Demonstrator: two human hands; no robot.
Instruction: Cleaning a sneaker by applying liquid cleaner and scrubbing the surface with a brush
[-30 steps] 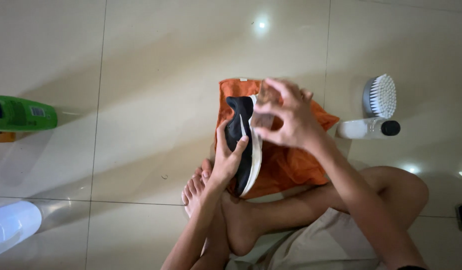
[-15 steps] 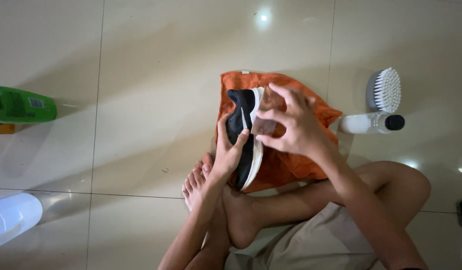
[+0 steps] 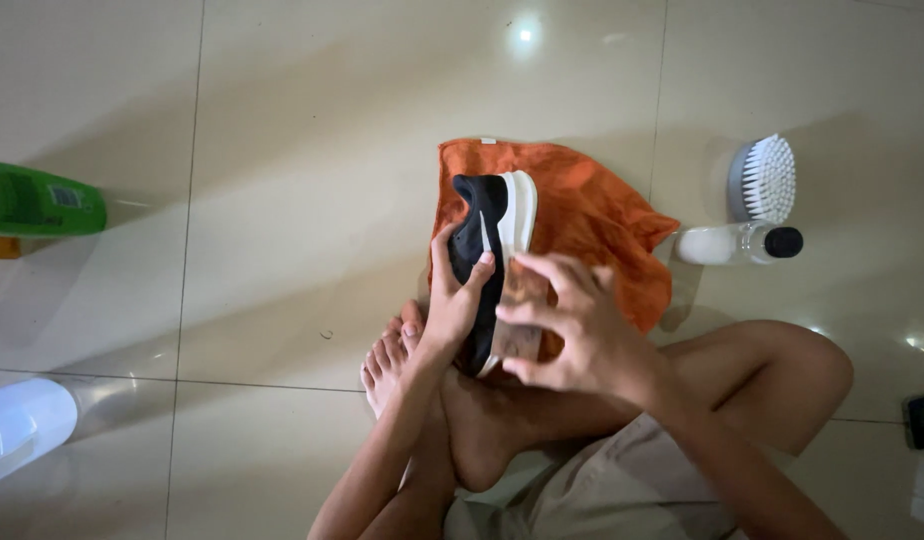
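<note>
A black shoe with a white sole (image 3: 494, 212) stands on its side on an orange towel (image 3: 594, 218) spread on the tiled floor. My left hand (image 3: 456, 302) grips the shoe's black upper around its middle. My right hand (image 3: 574, 335) pinches a small brownish pad (image 3: 523, 298) and presses it against the white sole near the heel end. My bare feet and crossed legs lie just below the shoe, and the heel end is hidden by my hands.
A round white-bristled brush (image 3: 766, 178) and a white bottle with a black cap (image 3: 734, 243) lie right of the towel. A green bottle (image 3: 40, 204) lies at the left edge, a pale translucent container (image 3: 22, 428) at lower left, a dark object (image 3: 923, 420) at the right edge.
My right hand has slid the brownish pad down the white sole, from the toe end toward the heel. The left hand has kept its hold on the shoe.
</note>
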